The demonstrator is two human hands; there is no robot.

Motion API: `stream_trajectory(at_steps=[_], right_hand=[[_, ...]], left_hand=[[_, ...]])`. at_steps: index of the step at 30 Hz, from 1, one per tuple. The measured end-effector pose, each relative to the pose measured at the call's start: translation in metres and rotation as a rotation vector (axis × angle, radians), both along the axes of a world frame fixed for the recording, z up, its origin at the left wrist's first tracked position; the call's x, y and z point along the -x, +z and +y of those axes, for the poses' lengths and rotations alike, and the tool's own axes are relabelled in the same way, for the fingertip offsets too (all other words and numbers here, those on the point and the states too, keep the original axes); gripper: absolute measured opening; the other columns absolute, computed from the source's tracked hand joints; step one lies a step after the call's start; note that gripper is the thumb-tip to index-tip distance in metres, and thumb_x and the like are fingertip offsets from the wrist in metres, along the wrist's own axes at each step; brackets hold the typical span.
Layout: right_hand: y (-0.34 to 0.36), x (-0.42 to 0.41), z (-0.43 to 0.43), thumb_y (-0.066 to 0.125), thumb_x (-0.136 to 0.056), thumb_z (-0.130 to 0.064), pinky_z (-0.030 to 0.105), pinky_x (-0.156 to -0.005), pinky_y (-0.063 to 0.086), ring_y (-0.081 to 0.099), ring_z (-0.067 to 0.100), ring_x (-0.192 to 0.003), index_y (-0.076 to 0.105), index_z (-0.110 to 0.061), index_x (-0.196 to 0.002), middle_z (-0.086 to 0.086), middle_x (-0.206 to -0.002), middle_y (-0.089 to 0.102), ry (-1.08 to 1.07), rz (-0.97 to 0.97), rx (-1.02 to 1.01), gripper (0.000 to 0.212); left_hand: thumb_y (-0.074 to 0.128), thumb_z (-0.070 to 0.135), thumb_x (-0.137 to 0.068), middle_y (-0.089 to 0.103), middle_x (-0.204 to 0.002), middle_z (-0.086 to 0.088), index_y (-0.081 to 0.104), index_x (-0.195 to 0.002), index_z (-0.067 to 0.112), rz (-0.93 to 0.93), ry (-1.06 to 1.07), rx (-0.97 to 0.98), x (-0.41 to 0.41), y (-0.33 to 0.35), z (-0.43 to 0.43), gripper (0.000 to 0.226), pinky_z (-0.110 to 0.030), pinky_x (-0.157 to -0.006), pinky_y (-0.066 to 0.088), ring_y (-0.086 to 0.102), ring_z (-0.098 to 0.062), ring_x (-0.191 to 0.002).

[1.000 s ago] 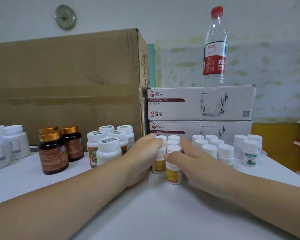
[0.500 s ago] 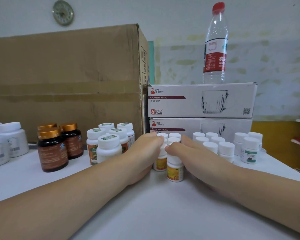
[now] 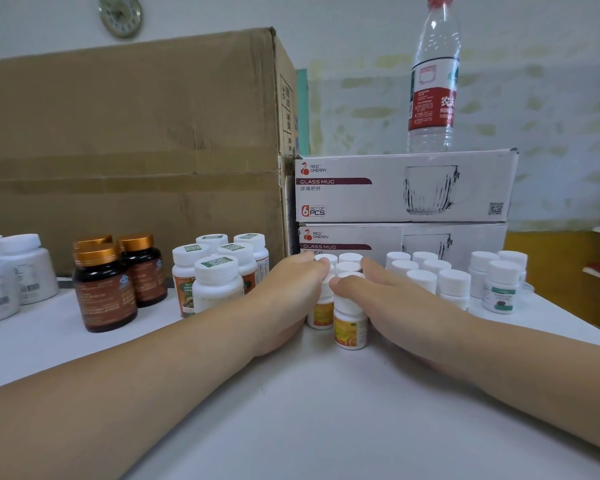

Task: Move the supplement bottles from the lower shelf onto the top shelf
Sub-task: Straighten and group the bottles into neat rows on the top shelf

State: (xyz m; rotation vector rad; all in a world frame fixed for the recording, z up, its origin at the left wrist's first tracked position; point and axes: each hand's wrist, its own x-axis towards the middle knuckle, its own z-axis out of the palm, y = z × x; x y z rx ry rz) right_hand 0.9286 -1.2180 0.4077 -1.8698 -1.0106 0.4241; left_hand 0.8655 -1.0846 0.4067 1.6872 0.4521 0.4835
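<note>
The orange bottles stand in a tight cluster on the white shelf, mid-scene, just in front of the lower mug box. This looks like the top shelf, so the step is probably squaring up a batch already set down. The left hand presses on the cluster's left side and the right hand on its right. The fingers are nearly straight and the right thumb lies across the nearest cap, so neither hand is clenched or grasps a single bottle: they hem the group in between the palms.

To do it well, squeeze evenly and low on the bodies. These are narrow, light, top-heavy cylinders, and a push at the caps would likely tip one. Slide rather than lift, since the smooth shelf should let the hard plastic glide. Ease both hands off together.

The bottles are glossy white plastic with ribbed caps and slick orange labels. Just right are the plain white bottles, then the green-label ones, near enough to be nudged. To the left stand sealed bottles, amber bottles with metallic gold caps, and big white tubs. Behind are a creased carton, the stacked mug boxes and a clear water bottle on top
</note>
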Motion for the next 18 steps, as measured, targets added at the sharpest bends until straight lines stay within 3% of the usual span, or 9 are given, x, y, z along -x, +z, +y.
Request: stream_trajectory(at_steps=[2, 4, 6, 10, 13, 15, 17, 18], right_hand=[[-0.002, 0.000, 0.003, 0.046, -0.084, -0.056, 0.023, -0.097, 0.039, 0.050, -0.002, -0.117, 0.051, -0.039, -0.122, -0.025, -0.119, 0.058, -0.009, -0.016, -0.009, 0.042], [-0.004, -0.001, 0.004, 0.045, -0.072, -0.064, 0.033, -0.105, 0.038, 0.051, 0.003, -0.118, 0.052, -0.038, -0.125, -0.022, -0.122, 0.059, -0.037, -0.023, -0.012, 0.059], [-0.005, -0.004, 0.005, 0.046, -0.084, -0.055, 0.032, -0.103, 0.039, 0.053, 0.004, -0.115, 0.054, -0.036, -0.122, -0.020, -0.118, 0.061, -0.047, -0.007, -0.033, 0.043], [-0.005, -0.005, 0.004, 0.044, -0.095, -0.044, 0.031, -0.102, 0.039, 0.053, 0.004, -0.114, 0.055, -0.034, -0.121, -0.018, -0.117, 0.061, -0.055, -0.019, -0.029, 0.030], [-0.006, -0.005, 0.007, 0.045, -0.090, -0.049, 0.035, -0.106, 0.039, 0.053, 0.005, -0.117, 0.053, -0.035, -0.127, -0.018, -0.122, 0.060, -0.054, -0.023, -0.031, 0.040], [-0.007, -0.007, 0.009, 0.047, -0.082, -0.055, 0.036, -0.102, 0.042, 0.055, 0.007, -0.113, 0.053, -0.030, -0.126, -0.014, -0.121, 0.061, -0.088, -0.024, -0.041, 0.051], [-0.007, -0.007, 0.009, 0.050, -0.084, -0.052, 0.034, -0.097, 0.043, 0.054, 0.008, -0.113, 0.052, -0.026, -0.124, -0.011, -0.119, 0.059, -0.117, -0.021, -0.045, 0.048], [-0.006, -0.007, 0.009, 0.050, -0.086, -0.049, 0.033, -0.098, 0.042, 0.053, 0.007, -0.114, 0.052, -0.027, -0.125, -0.012, -0.120, 0.058, -0.113, -0.016, -0.047, 0.045]], left_hand=[[0.059, 0.047, -0.062, 0.057, -0.140, -0.008, 0.052, -0.137, 0.012, 0.020, -0.011, -0.005, -0.002, -0.002, 0.003, 0.083, -0.048, -0.114, 0.037, 0.054, -0.027, -0.129], [0.054, 0.044, -0.067, 0.060, -0.135, -0.009, 0.058, -0.125, 0.013, 0.026, 0.000, -0.028, -0.003, -0.003, 0.003, 0.066, -0.047, -0.112, 0.039, 0.056, -0.027, -0.125], [0.053, 0.041, -0.076, 0.060, -0.134, -0.010, 0.061, -0.119, 0.017, 0.035, -0.010, -0.084, 0.003, 0.003, -0.005, 0.050, -0.045, -0.111, 0.040, 0.057, -0.029, -0.123], [0.042, 0.026, -0.105, 0.050, -0.145, -0.019, 0.047, -0.141, 0.000, 0.036, 0.089, -0.156, -0.002, 0.000, -0.001, 0.045, -0.036, -0.103, 0.040, 0.045, -0.035, -0.135], [0.054, 0.035, -0.089, 0.054, -0.142, -0.011, 0.049, -0.142, 0.011, 0.057, 0.036, -0.107, 0.000, 0.003, -0.007, 0.059, -0.041, -0.111, 0.039, 0.051, -0.032, -0.129], [0.052, 0.032, -0.094, 0.056, -0.138, -0.010, 0.049, -0.142, 0.010, 0.039, 0.024, -0.070, 0.000, 0.004, -0.006, 0.052, -0.034, -0.105, 0.039, 0.054, -0.027, -0.123], [0.049, 0.028, -0.100, 0.054, -0.139, -0.017, 0.051, -0.137, 0.004, 0.033, 0.060, -0.094, -0.001, 0.003, -0.004, 0.045, -0.028, -0.094, 0.036, 0.052, -0.022, -0.112], [0.054, 0.031, -0.093, 0.055, -0.138, -0.016, 0.056, -0.132, 0.007, 0.016, 0.047, -0.089, -0.001, 0.003, -0.004, 0.045, -0.030, -0.098, 0.038, 0.052, -0.020, -0.112]])
